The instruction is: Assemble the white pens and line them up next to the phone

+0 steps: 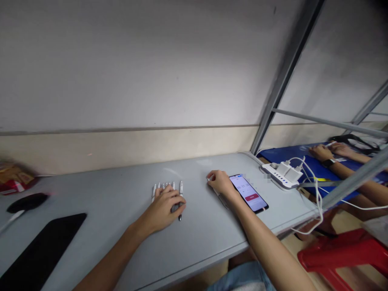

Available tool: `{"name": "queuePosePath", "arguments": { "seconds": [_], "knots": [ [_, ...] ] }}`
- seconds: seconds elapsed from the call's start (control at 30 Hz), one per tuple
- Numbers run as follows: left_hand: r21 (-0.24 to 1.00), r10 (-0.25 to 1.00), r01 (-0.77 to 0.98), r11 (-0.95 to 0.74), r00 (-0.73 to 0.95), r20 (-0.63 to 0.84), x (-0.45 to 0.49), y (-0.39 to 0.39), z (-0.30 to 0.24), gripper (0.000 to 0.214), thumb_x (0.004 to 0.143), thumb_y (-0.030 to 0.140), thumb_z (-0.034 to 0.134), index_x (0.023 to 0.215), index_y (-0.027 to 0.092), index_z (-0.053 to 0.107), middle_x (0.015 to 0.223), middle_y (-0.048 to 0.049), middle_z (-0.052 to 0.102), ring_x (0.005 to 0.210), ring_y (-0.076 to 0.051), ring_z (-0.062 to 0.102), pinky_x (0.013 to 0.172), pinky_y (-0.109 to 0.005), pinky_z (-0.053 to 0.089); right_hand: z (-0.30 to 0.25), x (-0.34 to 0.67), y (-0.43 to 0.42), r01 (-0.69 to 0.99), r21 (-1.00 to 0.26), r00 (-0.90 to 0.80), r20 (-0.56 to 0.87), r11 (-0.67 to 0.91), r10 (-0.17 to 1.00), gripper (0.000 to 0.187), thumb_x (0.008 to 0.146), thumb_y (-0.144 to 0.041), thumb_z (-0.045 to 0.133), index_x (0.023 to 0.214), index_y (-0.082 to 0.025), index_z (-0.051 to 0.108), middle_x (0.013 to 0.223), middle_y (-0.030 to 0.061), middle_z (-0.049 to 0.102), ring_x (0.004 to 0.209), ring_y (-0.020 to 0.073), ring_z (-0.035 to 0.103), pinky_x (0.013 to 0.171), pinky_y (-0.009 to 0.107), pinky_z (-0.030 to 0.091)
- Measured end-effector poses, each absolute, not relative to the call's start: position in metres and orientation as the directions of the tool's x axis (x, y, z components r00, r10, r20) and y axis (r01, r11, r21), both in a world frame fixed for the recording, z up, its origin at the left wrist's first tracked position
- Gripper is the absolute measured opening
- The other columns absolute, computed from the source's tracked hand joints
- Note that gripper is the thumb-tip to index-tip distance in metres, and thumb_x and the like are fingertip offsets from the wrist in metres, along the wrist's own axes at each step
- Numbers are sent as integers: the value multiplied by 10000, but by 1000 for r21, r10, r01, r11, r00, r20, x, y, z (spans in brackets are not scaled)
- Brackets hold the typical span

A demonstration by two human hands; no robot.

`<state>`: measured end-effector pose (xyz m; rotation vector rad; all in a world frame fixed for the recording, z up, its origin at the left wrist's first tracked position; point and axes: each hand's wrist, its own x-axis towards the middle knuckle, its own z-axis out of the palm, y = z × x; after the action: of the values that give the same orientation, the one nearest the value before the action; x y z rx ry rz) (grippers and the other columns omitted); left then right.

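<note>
Covering a row of white pens (181, 187) on the grey desk (121, 190), lower centre of frame: left hand (166, 207), fingers curled, can't tell if gripping. Right hand (220, 182), right of centre, has fingers narrowed on a mostly hidden white item (208, 179), near the lit phone (249, 193).

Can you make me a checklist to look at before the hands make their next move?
1. Left hand at the white pens: ok, it lies over the row.
2. Pens evenly spaced: not ok, the rightmost one stands a little apart from the others.
3. All pens easy to count: not ok, the left hand covers parts of them.
4. Right hand holding a pen: cannot tell, only a bit of something white shows at its fingertips.
5. Phone lying on the table: ok, its screen is lit.
6. White cables away from both hands: ok, they're off to the right.
</note>
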<state>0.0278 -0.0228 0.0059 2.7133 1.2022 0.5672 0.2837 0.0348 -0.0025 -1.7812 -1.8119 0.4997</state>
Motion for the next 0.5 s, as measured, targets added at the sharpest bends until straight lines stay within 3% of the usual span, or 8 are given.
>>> {"name": "queuePosePath", "arguments": {
  "seconds": [0.37, 0.5],
  "knots": [
    [293, 777, 724, -624, 538, 327, 35, -27, 10, 150, 840, 294, 539, 735, 231, 626, 742, 4, 649, 868, -206, 507, 832, -384, 307, -8, 287, 35, 812, -583, 100, 129, -6, 987, 198, 651, -116, 635, 816, -173, 728, 796, 112, 687, 711, 208, 605, 646, 290, 390],
    [301, 790, 734, -609, 525, 318, 36, -27, 8, 116, 819, 219, 520, 760, 233, 619, 761, 3, 648, 892, -212, 500, 842, -390, 306, -3, 286, 33, 848, -530, 107, 126, -24, 986, 261, 697, -156, 628, 941, -156, 721, 876, 136, 664, 778, 235, 599, 697, 319, 402]
  ]
}}
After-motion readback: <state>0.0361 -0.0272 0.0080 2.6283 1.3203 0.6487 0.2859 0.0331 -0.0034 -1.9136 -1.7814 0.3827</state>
